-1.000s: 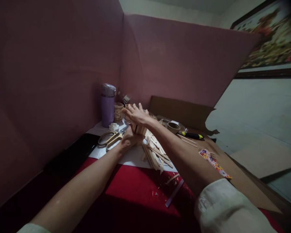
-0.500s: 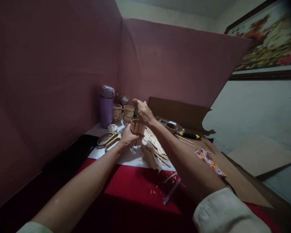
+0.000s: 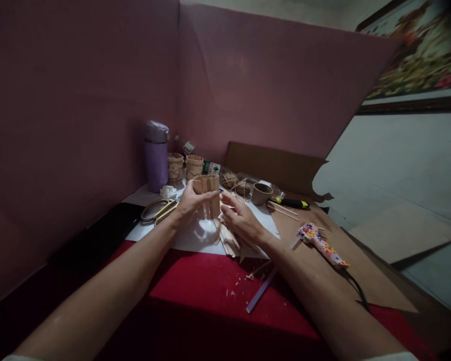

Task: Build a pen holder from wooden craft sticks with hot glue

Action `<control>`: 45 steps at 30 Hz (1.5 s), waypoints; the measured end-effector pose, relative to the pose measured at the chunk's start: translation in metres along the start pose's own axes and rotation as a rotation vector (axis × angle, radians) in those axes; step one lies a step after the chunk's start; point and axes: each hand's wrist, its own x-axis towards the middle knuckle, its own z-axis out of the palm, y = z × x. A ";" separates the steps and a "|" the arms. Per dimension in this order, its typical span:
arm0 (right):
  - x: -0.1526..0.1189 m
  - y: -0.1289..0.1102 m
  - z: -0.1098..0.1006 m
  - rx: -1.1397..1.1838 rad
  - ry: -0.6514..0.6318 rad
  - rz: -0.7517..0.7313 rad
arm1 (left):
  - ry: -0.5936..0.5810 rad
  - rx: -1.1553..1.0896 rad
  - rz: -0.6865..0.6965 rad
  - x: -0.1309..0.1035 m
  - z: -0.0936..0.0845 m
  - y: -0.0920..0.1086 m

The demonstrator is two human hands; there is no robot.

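Handling a stick-sided cup (image 3: 210, 199), probably adjusting it.
Left hand (image 3: 189, 203) grasps it above white paper (image 3: 190, 243); half-curled right hand (image 3: 242, 219) is at its right, contact unclear. Next move likely calls for gentle steadying.

cup (image 3: 211, 207) over paper (image 3: 191, 244), sticks (image 3: 228, 240) right of it, scissors (image 3: 166, 212) left, flask (image 3: 157, 165) behind scissors, glue gun (image 3: 323, 244) on cardboard (image 3: 378, 291) far right

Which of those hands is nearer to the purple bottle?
The left hand. It holds the wooden-stick cup, in front and to the right of the purple bottle; the right hand is farther right, on the cup's other side.
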 end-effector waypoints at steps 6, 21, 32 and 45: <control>-0.014 -0.010 0.015 0.279 -0.078 -0.023 | -0.110 -0.082 -0.036 -0.014 0.011 0.017; -0.020 -0.017 0.009 0.469 -0.135 0.127 | -0.140 -0.105 -0.085 -0.015 0.010 0.016; -0.023 -0.019 0.012 0.492 -0.106 0.143 | -0.110 -0.128 -0.100 -0.015 0.011 0.019; -0.026 -0.021 0.015 0.159 0.078 0.072 | -0.011 -0.190 -0.146 -0.011 0.012 0.015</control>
